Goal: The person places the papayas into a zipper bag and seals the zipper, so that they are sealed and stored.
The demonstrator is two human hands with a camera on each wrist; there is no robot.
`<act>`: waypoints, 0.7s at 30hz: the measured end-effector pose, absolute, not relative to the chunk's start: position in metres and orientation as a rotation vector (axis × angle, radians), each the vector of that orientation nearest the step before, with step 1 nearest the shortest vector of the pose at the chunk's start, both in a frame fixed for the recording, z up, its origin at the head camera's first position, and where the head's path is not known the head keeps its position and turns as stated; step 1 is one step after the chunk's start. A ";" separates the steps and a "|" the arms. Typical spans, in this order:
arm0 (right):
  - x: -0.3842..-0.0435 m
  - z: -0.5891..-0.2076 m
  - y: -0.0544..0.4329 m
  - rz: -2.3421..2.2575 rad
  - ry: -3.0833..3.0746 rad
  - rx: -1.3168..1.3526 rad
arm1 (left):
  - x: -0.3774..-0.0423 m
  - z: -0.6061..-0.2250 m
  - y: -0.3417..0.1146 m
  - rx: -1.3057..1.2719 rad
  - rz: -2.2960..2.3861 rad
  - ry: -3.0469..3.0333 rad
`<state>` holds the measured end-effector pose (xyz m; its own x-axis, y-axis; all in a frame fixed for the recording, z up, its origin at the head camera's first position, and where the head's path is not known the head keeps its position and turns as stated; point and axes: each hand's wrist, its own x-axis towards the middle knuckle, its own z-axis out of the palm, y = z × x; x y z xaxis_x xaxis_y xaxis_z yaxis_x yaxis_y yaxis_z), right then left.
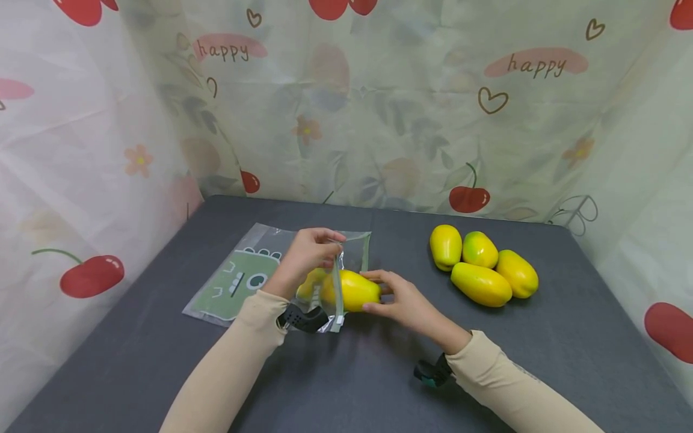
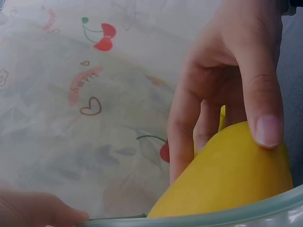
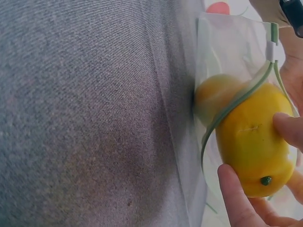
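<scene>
A clear zip bag [image 1: 238,288] with a green cartoon print lies on the table, its mouth held up and facing right. My left hand [image 1: 311,255] pinches the upper rim of that mouth between thumb and fingers. My right hand [image 1: 403,300] holds a yellow papaya [image 1: 361,291] by its outer end, thumb on one side and fingers on the other. The papaya is partway through the opening, with the green-edged rim [image 3: 232,106] around it in the right wrist view. Behind it, another yellow papaya [image 3: 213,94] shows blurred through the plastic.
Several more yellow papayas [image 1: 479,284] lie grouped on the right of the dark grey table [image 1: 346,385]. A printed cloth [image 1: 373,108] hangs behind and along both sides of the table. A dark band [image 1: 305,319] is worn on the left wrist.
</scene>
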<state>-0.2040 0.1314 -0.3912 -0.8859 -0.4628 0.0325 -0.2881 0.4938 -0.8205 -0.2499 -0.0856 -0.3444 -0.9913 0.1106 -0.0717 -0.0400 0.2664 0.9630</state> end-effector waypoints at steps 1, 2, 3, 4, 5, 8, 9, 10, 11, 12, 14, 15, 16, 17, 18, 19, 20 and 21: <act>-0.204 -0.392 0.131 -1.345 2.538 -0.658 | -0.250 -0.344 -0.086 0.071 1.827 2.401; -0.204 -0.392 0.131 -1.346 2.534 -0.665 | -0.250 -0.344 -0.086 0.072 1.825 2.404; -0.205 -0.393 0.130 -1.345 2.533 -0.671 | -0.250 -0.344 -0.086 0.073 1.821 2.408; -0.205 -0.393 0.130 -1.349 2.527 -0.675 | -0.250 -0.344 -0.086 0.073 1.818 2.411; -0.205 -0.394 0.129 -1.353 2.525 -0.675 | -0.250 -0.344 -0.086 0.072 1.817 2.411; -0.206 -0.394 0.127 -1.382 2.510 -0.642 | -0.250 -0.344 -0.086 0.063 1.820 2.402; -0.206 -0.394 0.126 -1.395 2.506 -0.620 | -0.251 -0.343 -0.086 0.060 1.820 2.399; -0.207 -0.394 0.125 -1.410 2.499 -0.598 | -0.251 -0.343 -0.086 0.058 1.821 2.398; -0.207 -0.394 0.125 -1.422 2.495 -0.574 | -0.251 -0.343 -0.086 0.057 1.822 2.397; -0.207 -0.394 0.124 -1.434 2.491 -0.547 | -0.251 -0.343 -0.086 0.057 1.823 2.397; -0.208 -0.395 0.122 -1.453 2.483 -0.514 | -0.252 -0.342 -0.086 0.057 1.824 2.397; -0.208 -0.395 0.122 -1.461 2.477 -0.508 | -0.252 -0.343 -0.086 0.055 1.821 2.399; -0.209 -0.395 0.122 -1.468 2.471 -0.508 | -0.252 -0.343 -0.086 0.058 1.820 2.400; -0.209 -0.396 0.121 -1.473 2.469 -0.510 | -0.253 -0.343 -0.086 0.058 1.819 2.400; -0.210 -0.397 0.121 -1.473 2.471 -0.519 | -0.253 -0.343 -0.086 0.057 1.815 2.401; -0.210 -0.398 0.121 -1.471 2.471 -0.530 | -0.253 -0.343 -0.086 0.057 1.812 2.402; -0.210 -0.399 0.120 -1.471 2.470 -0.536 | -0.253 -0.343 -0.087 0.056 1.809 2.404; -0.211 -0.399 0.119 -1.468 2.473 -0.544 | -0.253 -0.343 -0.086 0.056 1.807 2.406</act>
<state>-0.2107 0.1193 -0.3995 -0.9087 -0.4174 0.0047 -0.2039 0.4341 -0.8775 -0.2530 -0.0865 -0.3430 -0.9906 0.1086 -0.0832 -0.0496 0.2816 0.9582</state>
